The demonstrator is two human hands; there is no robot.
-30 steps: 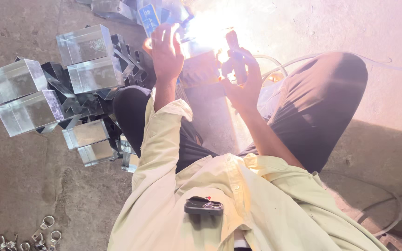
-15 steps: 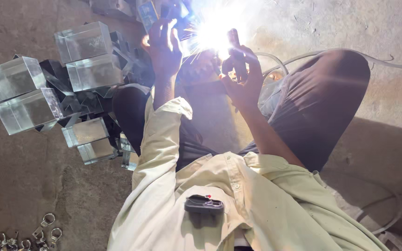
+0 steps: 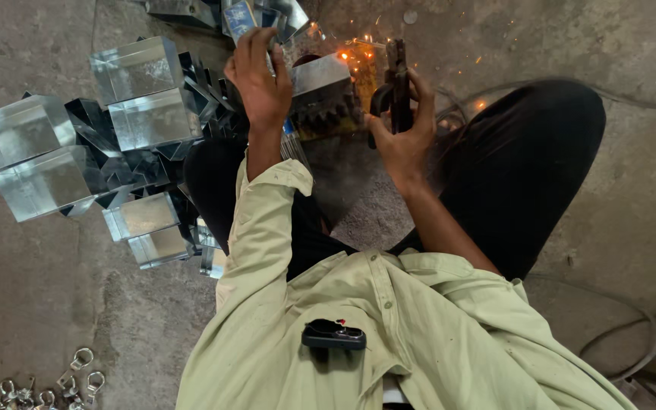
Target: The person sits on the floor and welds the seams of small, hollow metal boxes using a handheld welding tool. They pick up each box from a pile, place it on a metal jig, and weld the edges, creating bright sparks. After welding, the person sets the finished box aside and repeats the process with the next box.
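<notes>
1. Sheet-metal box [image 3: 320, 95] sits on the floor between my knees; my left hand [image 3: 261, 80] presses flat on its near edge, fingers spread and closed on nothing, steadying it.
2. My right hand [image 3: 400, 140] has its fingers wrapped tight round a dark welding holder [image 3: 395, 83], tip up beside the box, with orange sparks [image 3: 351, 55] scattered at the joint.
3. Judging by the stack of finished metal boxes [image 3: 77, 144] at my left, much of the batch looks done; this one seems partway through.
4. How much of the seam is joined I cannot tell: my left hand and the box's own top hide it.
5. A cable [image 3: 624, 349] runs out of view at the right, and small metal rings [image 3: 77, 372] lie cut off at the bottom left.
</notes>
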